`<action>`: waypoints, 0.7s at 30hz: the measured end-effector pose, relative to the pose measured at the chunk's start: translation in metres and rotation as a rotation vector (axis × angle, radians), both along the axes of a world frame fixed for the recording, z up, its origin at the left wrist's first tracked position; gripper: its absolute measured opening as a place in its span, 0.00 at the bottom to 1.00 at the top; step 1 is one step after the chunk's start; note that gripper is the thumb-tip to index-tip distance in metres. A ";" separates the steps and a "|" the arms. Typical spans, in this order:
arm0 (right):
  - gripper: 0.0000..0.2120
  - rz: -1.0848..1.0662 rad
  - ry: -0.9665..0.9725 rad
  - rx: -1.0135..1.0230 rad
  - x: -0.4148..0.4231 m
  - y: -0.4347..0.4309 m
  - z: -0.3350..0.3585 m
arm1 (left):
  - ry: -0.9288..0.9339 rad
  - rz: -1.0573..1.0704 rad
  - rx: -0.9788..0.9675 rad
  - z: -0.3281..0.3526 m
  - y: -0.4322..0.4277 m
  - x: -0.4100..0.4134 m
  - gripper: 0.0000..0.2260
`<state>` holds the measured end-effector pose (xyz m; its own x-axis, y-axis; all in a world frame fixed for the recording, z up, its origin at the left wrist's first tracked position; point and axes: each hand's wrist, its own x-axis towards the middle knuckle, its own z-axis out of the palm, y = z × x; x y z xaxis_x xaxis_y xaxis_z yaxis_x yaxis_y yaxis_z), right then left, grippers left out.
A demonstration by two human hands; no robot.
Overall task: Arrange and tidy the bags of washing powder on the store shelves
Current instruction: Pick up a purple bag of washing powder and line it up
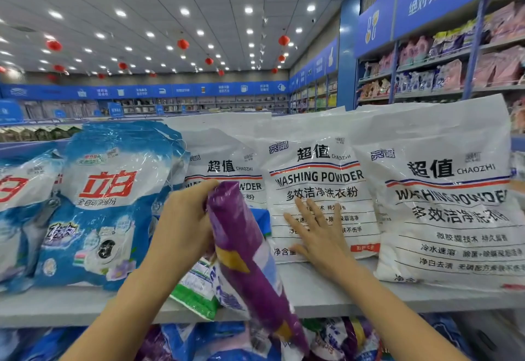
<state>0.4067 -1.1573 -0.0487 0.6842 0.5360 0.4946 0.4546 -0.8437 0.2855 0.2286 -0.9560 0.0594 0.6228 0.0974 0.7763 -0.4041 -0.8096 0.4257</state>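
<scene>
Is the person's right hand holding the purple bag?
No: the right hand lies flat with straight fingers on a white washing powder bag, while the left hand grips the purple bag.

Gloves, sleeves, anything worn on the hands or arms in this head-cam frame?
Nothing worn that shows. The left hand and right hand have no gloves and no visible rings. Neither wrist carries a watch or band. The left forearm and right forearm are uncovered down to the frame edge, and no sleeve is in view.
</scene>
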 end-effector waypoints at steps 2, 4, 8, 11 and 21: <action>0.30 0.030 0.089 0.096 -0.009 0.000 0.001 | 0.111 0.006 0.016 0.011 0.001 0.011 0.08; 0.25 0.215 0.222 0.460 -0.035 0.002 0.002 | 0.173 0.015 0.017 0.021 -0.001 0.019 0.07; 0.27 0.735 0.696 1.260 -0.106 0.003 0.013 | 0.144 0.023 0.114 0.034 -0.011 0.037 0.09; 0.34 0.701 0.679 1.173 -0.122 0.007 0.006 | 0.217 0.120 0.184 0.034 -0.025 0.059 0.07; 0.15 0.497 0.477 1.138 -0.089 -0.029 0.046 | 0.038 0.088 0.388 0.040 -0.005 0.067 0.09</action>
<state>0.3173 -1.1863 -0.0031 0.7678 0.2277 0.5989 0.6397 -0.2202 -0.7364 0.2954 -0.9610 0.0991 0.6543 -0.1444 0.7423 -0.3156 -0.9442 0.0944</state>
